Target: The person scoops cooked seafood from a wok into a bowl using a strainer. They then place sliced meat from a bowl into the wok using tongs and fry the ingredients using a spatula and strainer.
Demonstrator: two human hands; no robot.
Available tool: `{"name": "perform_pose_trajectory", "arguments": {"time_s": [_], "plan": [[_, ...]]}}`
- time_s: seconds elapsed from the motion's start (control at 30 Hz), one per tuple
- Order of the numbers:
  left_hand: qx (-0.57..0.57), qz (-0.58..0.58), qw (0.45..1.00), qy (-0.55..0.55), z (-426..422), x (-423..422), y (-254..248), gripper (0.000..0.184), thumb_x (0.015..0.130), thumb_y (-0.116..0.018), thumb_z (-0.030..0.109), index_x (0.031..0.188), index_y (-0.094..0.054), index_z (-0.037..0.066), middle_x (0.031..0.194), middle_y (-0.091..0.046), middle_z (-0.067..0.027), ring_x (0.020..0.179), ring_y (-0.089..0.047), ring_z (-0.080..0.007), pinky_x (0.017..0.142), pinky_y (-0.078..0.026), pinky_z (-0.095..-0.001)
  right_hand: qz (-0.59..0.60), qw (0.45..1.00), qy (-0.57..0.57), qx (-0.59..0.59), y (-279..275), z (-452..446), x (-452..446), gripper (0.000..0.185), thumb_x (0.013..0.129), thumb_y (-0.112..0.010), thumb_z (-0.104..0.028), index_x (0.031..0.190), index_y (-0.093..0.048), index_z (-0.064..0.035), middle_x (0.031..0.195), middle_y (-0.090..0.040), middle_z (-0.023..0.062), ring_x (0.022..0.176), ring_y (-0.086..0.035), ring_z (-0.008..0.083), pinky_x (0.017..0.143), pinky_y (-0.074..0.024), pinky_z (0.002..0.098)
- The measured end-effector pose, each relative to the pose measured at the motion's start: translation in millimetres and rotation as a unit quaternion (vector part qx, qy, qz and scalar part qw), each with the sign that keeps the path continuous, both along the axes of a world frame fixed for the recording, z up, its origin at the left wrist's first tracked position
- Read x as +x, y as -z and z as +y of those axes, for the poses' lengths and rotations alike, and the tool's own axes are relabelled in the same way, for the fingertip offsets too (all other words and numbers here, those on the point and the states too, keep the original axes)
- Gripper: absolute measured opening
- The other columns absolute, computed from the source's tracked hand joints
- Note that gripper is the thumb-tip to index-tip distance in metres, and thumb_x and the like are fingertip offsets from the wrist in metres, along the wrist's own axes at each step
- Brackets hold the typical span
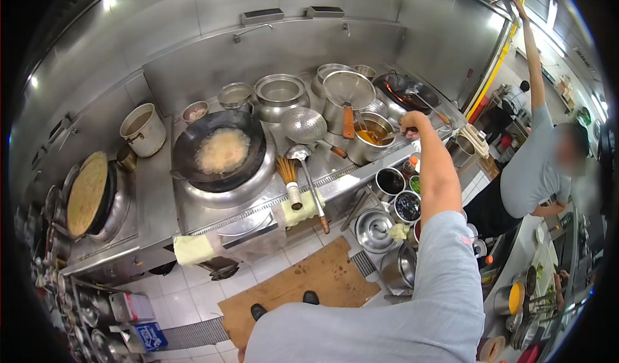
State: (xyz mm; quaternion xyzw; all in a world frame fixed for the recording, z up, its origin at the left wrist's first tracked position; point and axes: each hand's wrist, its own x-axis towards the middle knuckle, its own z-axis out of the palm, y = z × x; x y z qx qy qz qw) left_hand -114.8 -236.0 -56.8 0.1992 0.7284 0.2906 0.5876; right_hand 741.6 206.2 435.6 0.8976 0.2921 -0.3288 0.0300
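Observation:
My right hand (411, 124) reaches out past the right rim of a steel pot (363, 155) of orange-brown liquid. Its fingers are curled round something too small to make out; a thin utensil in the pot points toward them. My left hand is not in view. A wooden-handled mesh strainer (349, 91) rests over a pot just behind. Left of it lies a perforated skimmer (302, 125). Pale food bubbles in a large black wok (183, 161). A bamboo brush (293, 189) and a ladle (309, 186) lie at the counter's front edge.
Another person (535, 163) stands at the right with one arm raised; a further person (516, 97) is behind. Small flames show in a wok (425, 96) at the back right. Containers of dark sauce (390, 181) stand below my right forearm. Cardboard (290, 285) covers the floor.

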Motion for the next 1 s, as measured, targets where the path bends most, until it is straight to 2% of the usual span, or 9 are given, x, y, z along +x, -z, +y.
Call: {"name": "perform_pose_trajectory", "arguments": {"time_s": [0.1,0.13,0.33,0.53,0.77,0.87,0.9,0.97,1.0], "plan": [[-0.026,0.004,1.0,0.009,-19.7,5.0,7.3,0.03,0.084,-0.053,0.015,0.113,-0.048,0.008,0.078,-0.053,-0.0033,0.065,-0.054,-0.0148,0.049,-0.044,-0.0265,0.053,0.996,0.064,-0.009,-20.5,-13.8,10.3,0.011,0.081,-0.062,-0.017,0.076,-0.06,-0.0073,0.06,-0.057,0.0035,0.047,-0.049,0.0111,0.049,-0.046,0.0303],[-0.028,0.004,1.0,0.011,-23.1,5.9,9.4,0.03,0.084,-0.053,0.015,0.113,-0.047,0.008,0.079,-0.053,-0.0032,0.065,-0.055,-0.0148,0.049,-0.045,-0.0267,0.061,0.998,0.003,0.026,-40.5,-24.6,22.2,0.006,0.08,-0.061,-0.015,0.085,-0.061,-0.0101,0.059,-0.053,0.0019,0.047,-0.047,0.0097,0.049,-0.0456,0.0292],[0.001,0.001,1.0,0.003,-8.1,7.0,8.7,0.031,0.084,-0.054,0.014,0.114,-0.047,0.008,0.08,-0.053,-0.0026,0.067,-0.055,-0.0148,0.051,-0.045,-0.0278,-0.111,0.977,-0.08,0.165,-164.2,-65.9,-43.3,0.02,0.079,-0.06,-0.013,0.098,-0.062,-0.0078,0.068,-0.061,0.0045,0.052,-0.055,0.0131,0.051,-0.0517,0.0348],[0.077,0.003,0.997,-0.027,52.2,29.2,-41.0,0.033,0.083,-0.054,0.013,0.115,-0.047,0.008,0.082,-0.053,-0.0022,0.069,-0.055,-0.0147,0.053,-0.046,-0.0285,-0.057,0.94,-0.058,0.331,-129.4,-19.2,-50.2,0.031,0.082,-0.06,-0.014,0.113,-0.057,-0.0115,0.065,-0.055,0.0033,0.047,-0.05,0.0114,0.047,-0.0493,0.0358],[0.048,0.018,0.998,-0.038,2.6,21.9,-31.6,0.033,0.084,-0.054,0.014,0.115,-0.047,0.008,0.083,-0.054,-0.0028,0.069,-0.056,-0.0149,0.053,-0.047,-0.0285,-0.03,0.937,-0.072,0.341,-92.9,19.0,-40.0,0.027,0.083,-0.058,-0.014,0.11,-0.056,-0.0124,0.064,-0.056,0.0031,0.045,-0.048,0.0105,0.042,-0.046,0.0318],[-0.007,0.025,0.999,-0.035,-40.1,17.1,-16.2,0.032,0.084,-0.053,0.015,0.115,-0.047,0.008,0.083,-0.054,-0.0031,0.069,-0.056,-0.0151,0.053,-0.047,-0.0287,0.245,0.879,0.007,0.409,-21.9,33.7,-35.6,0.019,0.084,-0.056,-0.016,0.103,-0.054,-0.0124,0.064,-0.052,0.0042,0.042,-0.043,0.0108,0.034,-0.0317,0.029],[-0.021,0.026,0.999,-0.033,-51.8,17.8,-13.9,0.032,0.084,-0.053,0.015,0.115,-0.048,0.008,0.084,-0.055,-0.0032,0.069,-0.056,-0.0151,0.053,-0.047,-0.0287,0.176,0.876,-0.013,0.449,12.9,40.4,-41.6,0.02,0.086,-0.055,-0.019,0.105,-0.055,-0.0133,0.066,-0.049,0.0028,0.042,-0.039,0.0084,0.034,-0.029,0.0266],[-0.043,0.025,0.998,-0.03,-63.9,19.9,-9.7,0.032,0.084,-0.053,0.015,0.115,-0.048,0.008,0.084,-0.055,-0.0035,0.069,-0.057,-0.0152,0.053,-0.047,-0.0288,-0.249,0.872,-0.169,0.387,38.6,69.8,-56.6,0.028,0.086,-0.056,-0.02,0.112,-0.053,-0.0113,0.082,-0.062,0.0136,0.068,-0.06,0.0246,0.055,-0.0471,0.0403],[-0.049,0.024,0.998,-0.028,-69.1,18.6,-7.2,0.032,0.084,-0.053,0.015,0.115,-0.048,0.008,0.084,-0.055,-0.0036,0.069,-0.057,-0.0153,0.053,-0.047,-0.0289,-0.349,0.842,-0.169,0.375,45.7,73.7,-72.8,0.029,0.086,-0.054,-0.019,0.114,-0.053,-0.01,0.091,-0.065,0.0185,0.082,-0.065,0.0324,0.067,-0.0517,0.0457]]}}
